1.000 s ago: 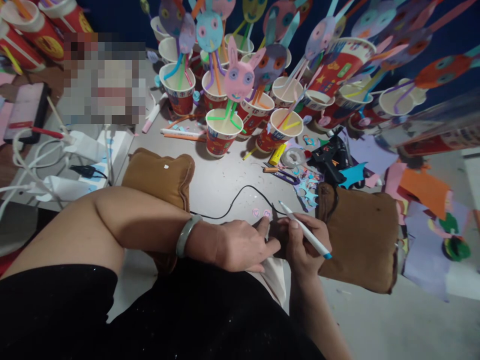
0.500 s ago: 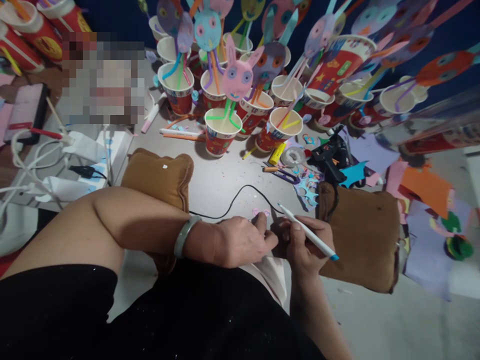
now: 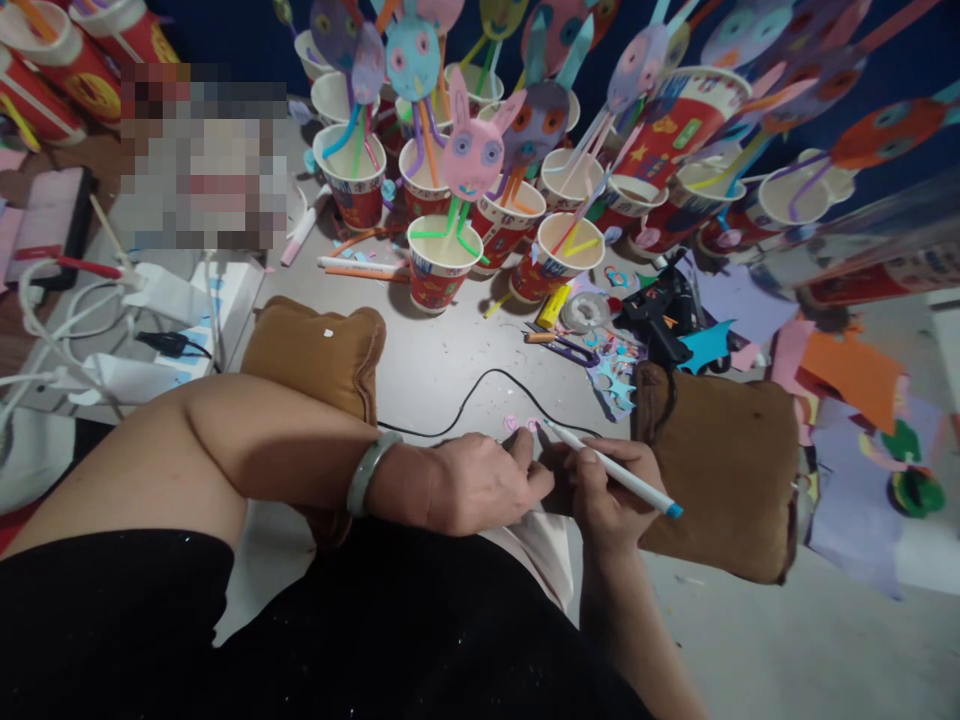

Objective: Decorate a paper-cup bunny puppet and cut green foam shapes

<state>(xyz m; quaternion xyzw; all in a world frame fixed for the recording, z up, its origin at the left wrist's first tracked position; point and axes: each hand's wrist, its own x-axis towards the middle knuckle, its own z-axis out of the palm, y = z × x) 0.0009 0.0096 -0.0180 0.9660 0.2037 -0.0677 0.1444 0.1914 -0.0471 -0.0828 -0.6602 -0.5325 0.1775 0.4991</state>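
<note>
In my right hand [image 3: 619, 490], a white marker pen [image 3: 622, 470] with a blue end is gripped between thumb and fingers. Its tip points left, close to two small pink paper circles [image 3: 532, 424] that bear drawn marks. My left hand [image 3: 484, 482] lies on the table with its fingers curled. One fingertip presses down at the near edge of the circles. A pale bangle [image 3: 366, 475] circles the left wrist. Beyond both hands a black cord [image 3: 459, 408] curves across the tabletop.
Brown cushions lie left [image 3: 311, 355] and right [image 3: 720, 480] of my hands. Several paper cups with paper animal faces stand behind, the nearest cup [image 3: 442, 275] at centre. A black glue gun [image 3: 660, 320], tape roll [image 3: 586, 312] and paper scraps are right. A power strip [image 3: 225, 300] with cables is left.
The marker's tip has moved left and slightly down, toward the right-hand pink circle, and the pen lies flatter. My left hand has hardly moved.
</note>
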